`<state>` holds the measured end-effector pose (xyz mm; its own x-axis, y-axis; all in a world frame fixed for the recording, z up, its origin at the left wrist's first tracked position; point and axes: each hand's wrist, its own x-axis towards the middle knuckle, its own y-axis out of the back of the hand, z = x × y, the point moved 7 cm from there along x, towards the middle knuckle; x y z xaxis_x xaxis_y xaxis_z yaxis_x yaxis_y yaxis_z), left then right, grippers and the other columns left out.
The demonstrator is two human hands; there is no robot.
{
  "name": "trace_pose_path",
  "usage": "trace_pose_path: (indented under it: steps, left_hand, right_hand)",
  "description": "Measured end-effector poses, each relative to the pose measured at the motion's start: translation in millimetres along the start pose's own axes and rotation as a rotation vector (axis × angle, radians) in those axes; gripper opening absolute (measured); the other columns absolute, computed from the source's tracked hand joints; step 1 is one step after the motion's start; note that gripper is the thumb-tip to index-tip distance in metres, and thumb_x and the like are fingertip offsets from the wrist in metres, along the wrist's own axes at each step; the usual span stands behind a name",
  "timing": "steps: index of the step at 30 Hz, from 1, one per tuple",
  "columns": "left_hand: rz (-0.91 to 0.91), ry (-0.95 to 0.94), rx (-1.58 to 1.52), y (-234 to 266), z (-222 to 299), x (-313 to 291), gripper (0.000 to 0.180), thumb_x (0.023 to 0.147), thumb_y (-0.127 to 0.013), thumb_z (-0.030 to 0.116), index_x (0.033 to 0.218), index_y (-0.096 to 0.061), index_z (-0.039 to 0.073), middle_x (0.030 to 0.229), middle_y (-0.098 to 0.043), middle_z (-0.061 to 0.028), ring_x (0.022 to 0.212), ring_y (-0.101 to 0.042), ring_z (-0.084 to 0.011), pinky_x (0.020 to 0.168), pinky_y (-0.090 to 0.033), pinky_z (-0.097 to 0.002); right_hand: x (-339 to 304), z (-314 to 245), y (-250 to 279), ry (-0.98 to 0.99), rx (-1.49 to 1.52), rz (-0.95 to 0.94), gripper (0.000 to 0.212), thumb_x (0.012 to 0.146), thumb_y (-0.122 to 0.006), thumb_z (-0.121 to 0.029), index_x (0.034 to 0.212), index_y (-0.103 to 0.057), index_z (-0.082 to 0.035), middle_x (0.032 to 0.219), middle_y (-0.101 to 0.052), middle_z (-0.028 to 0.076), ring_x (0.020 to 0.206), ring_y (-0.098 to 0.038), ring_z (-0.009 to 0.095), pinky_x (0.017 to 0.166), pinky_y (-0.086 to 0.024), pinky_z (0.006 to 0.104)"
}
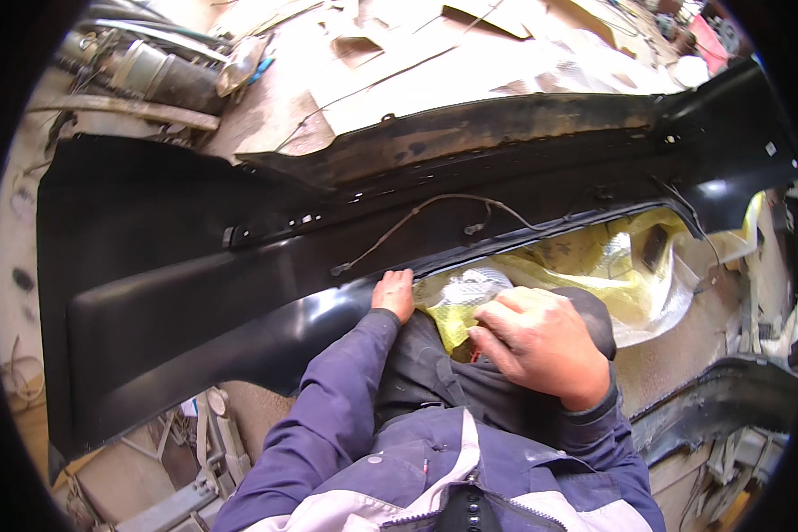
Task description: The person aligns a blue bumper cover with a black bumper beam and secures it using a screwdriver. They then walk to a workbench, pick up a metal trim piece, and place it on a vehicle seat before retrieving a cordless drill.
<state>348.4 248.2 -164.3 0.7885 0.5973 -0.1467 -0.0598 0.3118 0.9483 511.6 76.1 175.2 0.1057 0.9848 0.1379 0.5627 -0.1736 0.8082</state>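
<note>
A long black plastic car bumper (177, 293) lies across my front, its hollow inner side up. My left hand (395, 294) holds its near edge, fingers laid over the rim and thumb hidden. My right hand (541, 341) is closed above my lap, to the right of the left hand and apart from the bumper. What it holds, if anything, is hidden; a small bit of red shows just below its fingers. A thin wiring harness (417, 211) with small connectors arcs loosely along the bumper's inside.
Yellowish bubble wrap (629, 257) lies under the bumper's right part, beside my knee. Flattened cardboard and plastic sheeting (399, 75) cover the floor beyond. Metal parts with a cylinder (151, 71) stand far left. Another dark curved part (718, 399) is at right; metal framework (195, 452) at lower left.
</note>
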Motion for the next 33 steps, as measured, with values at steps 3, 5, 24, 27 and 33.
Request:
trace_pose_path:
  steps: [3, 5, 24, 27, 33]
  left_hand:
    - [0.017, 0.006, 0.023, 1, 0, -2, 0.023, 0.087, -0.064, 0.006, 0.109, -0.065, 0.006, 0.11, -0.073, -0.0136, 0.112, -0.066, -0.0344, 0.092, -0.057, -0.0484]
    - [0.009, 0.018, 0.044, 0, -1, -1, 0.022, 0.087, -0.063, 0.006, 0.109, -0.066, 0.006, 0.11, -0.073, -0.0133, 0.112, -0.066, -0.0341, 0.092, -0.057, -0.0478]
    - [-0.049, 0.088, 0.042, 6, -12, -5, 0.029, 0.091, -0.071, 0.02, 0.116, -0.066, 0.008, 0.115, -0.073, -0.0124, 0.115, -0.066, -0.0334, 0.098, -0.056, -0.0485]
    - [-0.007, 0.145, 0.002, 30, -10, -17, 0.039, 0.092, -0.077, 0.035, 0.117, -0.065, 0.008, 0.114, -0.072, -0.0131, 0.114, -0.066, -0.0339, 0.1, -0.053, -0.0495]
    - [0.181, 0.146, -0.163, 94, 28, -101, 0.039, 0.094, -0.076, 0.032, 0.121, -0.067, 0.006, 0.114, -0.072, -0.0141, 0.108, -0.068, -0.0336, 0.096, -0.054, -0.0463]
  right_hand:
    - [2, 0, -3, -0.011, 0.02, -0.03, 0.014, 0.092, -0.077, -0.021, 0.097, -0.074, -0.008, 0.088, -0.07, 0.01, 0.083, -0.07, 0.031, 0.071, -0.054, 0.0424]
    - [3, 1, -3, -0.021, 0.027, -0.018, 0.014, 0.093, -0.076, -0.021, 0.096, -0.073, -0.007, 0.087, -0.07, 0.011, 0.082, -0.07, 0.032, 0.071, -0.055, 0.0429]
    - [6, -6, -9, -0.016, -0.033, -0.046, 0.014, 0.094, -0.076, -0.021, 0.094, -0.072, -0.007, 0.086, -0.068, 0.012, 0.08, -0.069, 0.033, 0.07, -0.055, 0.0437]
    - [9, -8, -11, -0.008, -0.042, -0.059, 0.015, 0.094, -0.076, -0.022, 0.095, -0.073, -0.008, 0.085, -0.067, 0.012, 0.079, -0.069, 0.034, 0.069, -0.055, 0.0442]
    - [7, -17, 1, 0.031, 0.107, 0.026, 0.008, 0.093, -0.076, -0.005, 0.1, -0.075, -0.001, 0.09, -0.073, 0.016, 0.078, -0.071, 0.034, 0.07, -0.057, 0.0397]
